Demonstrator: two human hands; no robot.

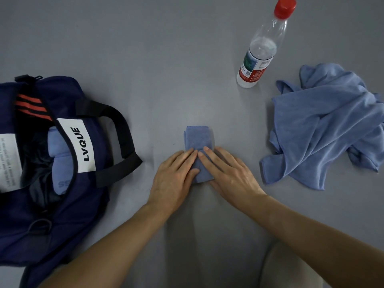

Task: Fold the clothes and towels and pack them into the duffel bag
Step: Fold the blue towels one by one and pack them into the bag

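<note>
1. On the worktop (187, 59) just ahead, the left hand (176, 173) and right hand (226, 173) press flat, fingers straight, on the folded towel (197, 140).
2. Lifted loosely, its folds could spring open before reaching the duffel bag (62, 225), which lies open at left.
3. Reaching for the crumpled towel (324, 125) at right could topple the bottle (259, 53).
4. The bag's label (81, 144) reads "LVQUE" — bottle print illegible.

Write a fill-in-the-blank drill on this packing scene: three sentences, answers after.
The clear plastic bottle has a ____ cap. The white label on the navy fabric duffel bag reads ____. The left hand and right hand press the small folded blue towel, while the crumpled blue towel lies to their ____.
Missing: red; LVQUE; right.
</note>
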